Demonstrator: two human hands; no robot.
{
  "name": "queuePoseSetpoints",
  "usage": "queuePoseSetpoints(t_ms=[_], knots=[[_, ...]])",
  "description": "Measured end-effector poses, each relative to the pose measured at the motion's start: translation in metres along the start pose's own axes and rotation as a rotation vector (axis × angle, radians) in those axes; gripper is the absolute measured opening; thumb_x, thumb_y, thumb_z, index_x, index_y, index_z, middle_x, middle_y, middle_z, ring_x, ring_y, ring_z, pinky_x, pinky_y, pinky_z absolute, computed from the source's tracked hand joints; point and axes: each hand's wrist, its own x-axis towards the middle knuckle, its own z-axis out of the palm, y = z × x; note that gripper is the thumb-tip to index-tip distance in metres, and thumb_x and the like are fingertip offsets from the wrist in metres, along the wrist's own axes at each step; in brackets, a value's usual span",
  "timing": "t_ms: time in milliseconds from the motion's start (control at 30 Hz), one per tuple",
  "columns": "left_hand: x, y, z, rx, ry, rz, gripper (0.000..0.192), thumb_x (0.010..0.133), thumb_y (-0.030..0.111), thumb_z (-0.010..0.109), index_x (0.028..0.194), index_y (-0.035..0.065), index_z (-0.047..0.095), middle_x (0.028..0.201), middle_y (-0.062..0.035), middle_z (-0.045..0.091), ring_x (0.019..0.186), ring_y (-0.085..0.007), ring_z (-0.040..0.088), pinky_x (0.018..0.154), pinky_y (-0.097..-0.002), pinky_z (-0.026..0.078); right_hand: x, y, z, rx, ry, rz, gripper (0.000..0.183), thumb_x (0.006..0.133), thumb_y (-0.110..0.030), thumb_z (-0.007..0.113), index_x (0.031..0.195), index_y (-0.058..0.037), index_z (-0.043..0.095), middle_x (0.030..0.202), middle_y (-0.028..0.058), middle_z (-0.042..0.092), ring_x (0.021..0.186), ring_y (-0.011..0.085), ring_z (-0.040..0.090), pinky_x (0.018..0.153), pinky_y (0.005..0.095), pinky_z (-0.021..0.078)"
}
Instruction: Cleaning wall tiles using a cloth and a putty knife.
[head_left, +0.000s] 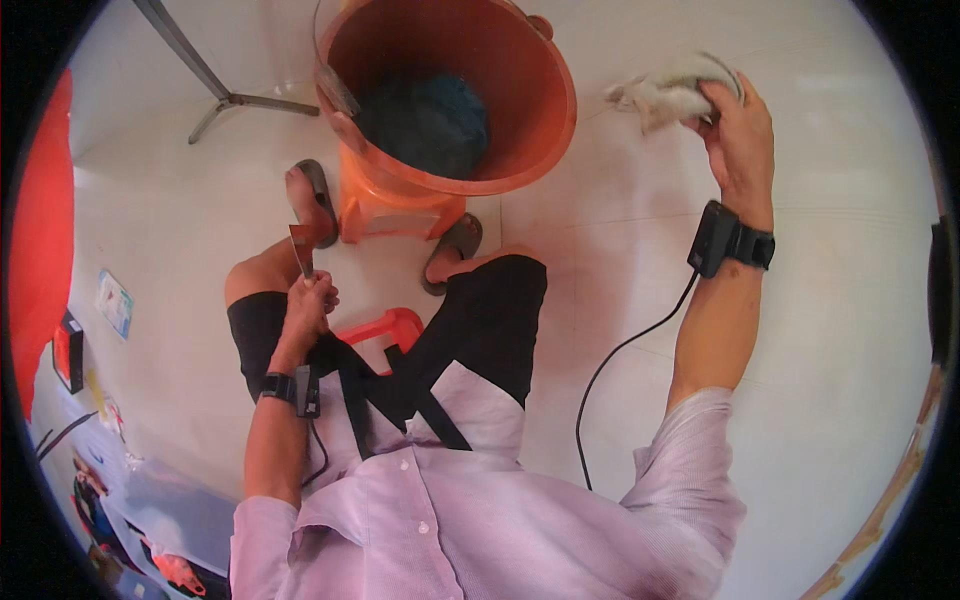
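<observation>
My left hand (309, 304) is closed on the handle of a scraper or putty knife (301, 251), its flat blade pointing up above my knee. Out to the right, my right hand (739, 124) grips a crumpled whitish cloth (671, 90), blurred and held away from the bucket. Between the hands and farther forward, a large orange plastic bucket (525, 142) leans with its mouth towards me. Dark bluish contents (424, 124) lie inside it; whether they are water, cloth or both, I cannot tell. Beneath the bucket is an orange plastic stool (401, 217).
A metal stand's leg (225, 97) rests on the tiled floor at upper left. A red stool (386, 326) shows between my legs. Along the left are a red cloth (41, 247), a printed packet (115, 304), a black and red box (69, 352) and a translucent plastic bin (172, 502).
</observation>
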Motion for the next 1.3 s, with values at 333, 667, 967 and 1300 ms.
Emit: queuePoseSetpoints(t_ms=[333, 667, 967, 1300], knots=[[-0.003, 0.001, -0.001, -0.058, -0.028, 0.069, 0.02, 0.096, 0.024, 0.056, 0.101, 0.0054, 0.052, 0.08, -0.0051, 0.056, 0.07, -0.0156, 0.057, 0.064, -0.0281, 0.046, 0.053, 0.028, 0.069, 0.451, -0.176, 0.098, 0.022, 0.091, -0.005, 0.056, 0.111, 0.0052, 0.057, 0.104, 0.0154, 0.065, 0.088, 0.024, 0.068, 0.073, 0.0346, 0.0621], [-0.01, 0.004, 0.005, -0.069, 0.013, 0.051, 0.024, 0.095, 0.022, 0.056, 0.107, 0.0016, 0.052, 0.082, -0.0073, 0.058, 0.072, -0.0158, 0.059, 0.065, -0.0274, 0.048, 0.088, 0.167, 0.083, -0.638, 0.148, -0.188, 0.026, 0.083, -0.016, 0.063, 0.099, 0.0039, 0.066, 0.093, 0.0121, 0.069, 0.084, 0.0212, 0.066, 0.07, 0.0307, 0.0511], [-0.017, 0.016, 0.009, -0.058, 0.053, 0.074, 0.019, 0.098, 0.026, 0.056, 0.103, 0.008, 0.053, 0.083, -0.0043, 0.057, 0.073, -0.0149, 0.058, 0.065, -0.0266, 0.048, 0.086, 0.159, 0.065, 0.207, 0.021, 0.194, 0.032, 0.086, -0.018, 0.061, 0.11, 0.0021, 0.063, 0.102, 0.0118, 0.066, 0.085, 0.0222, 0.065, 0.076, 0.0359, 0.0546], [-0.065, 0.055, 0.013, -0.033, 0.029, 0.201, 0.027, 0.098, 0.027, 0.055, 0.108, 0.0022, 0.057, 0.085, -0.0054, 0.061, 0.077, -0.0152, 0.06, 0.07, -0.0266, 0.048, 0.091, 0.208, 0.076, 0.273, -0.281, 0.394, 0.04, 0.088, -0.037, 0.061, 0.11, -0.0037, 0.066, 0.106, 0.01, 0.068, 0.092, 0.0218, 0.064, 0.077, 0.0387, 0.0514]])
